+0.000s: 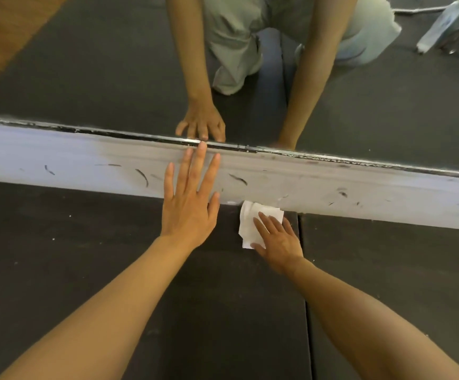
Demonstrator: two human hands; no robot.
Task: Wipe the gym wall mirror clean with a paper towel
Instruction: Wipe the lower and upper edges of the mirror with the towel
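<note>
Two dark floor mats (85, 256) meet at a seam on the right, running to a scuffed white baseboard (58, 160) under the wall mirror (85, 78). The left hand (188, 204) is spread flat, fingertips touching the mirror's lower edge. The right hand (277, 239) presses straight fingers on a crumpled paper towel (253, 223) lying on the floor against the baseboard, long axis near-to-far.

Open floor mat (85, 242) below scuffed baseboard (360, 187).

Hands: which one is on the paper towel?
The right hand, fingers flat on the paper towel on the floor mat. The left hand reaches bare toward the baseboard below the mirror.
</note>
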